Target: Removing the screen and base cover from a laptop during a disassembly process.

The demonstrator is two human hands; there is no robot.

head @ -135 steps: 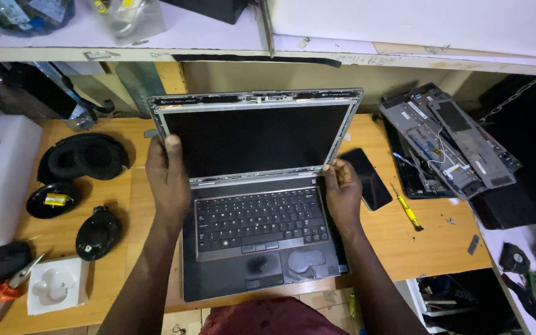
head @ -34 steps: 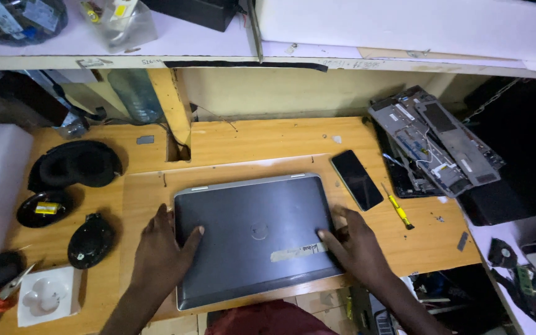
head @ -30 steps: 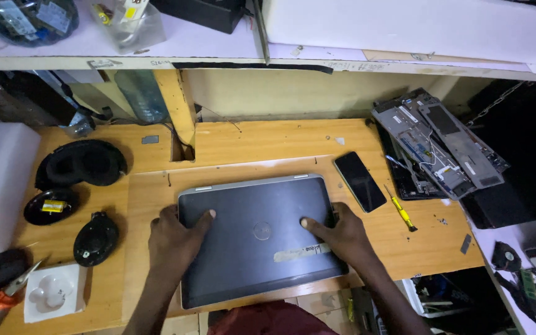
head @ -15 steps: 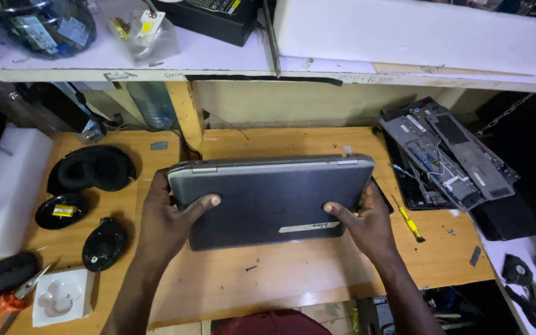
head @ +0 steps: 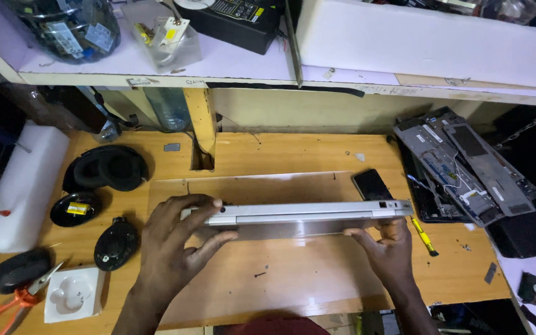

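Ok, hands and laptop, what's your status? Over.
Left hand and right hand grip the closed silver laptop, tipped on edge above the wooden desk. Black phone close behind, yellow screwdriver beside right hand.

I shut the laptop, then both hands tipped it up on edge off the surface.

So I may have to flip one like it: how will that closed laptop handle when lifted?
The laptop probably stays stiff: it spans flat between the left hand and right hand. Its smooth silver shell looks slippery. Likely heavy enough to want both hands.
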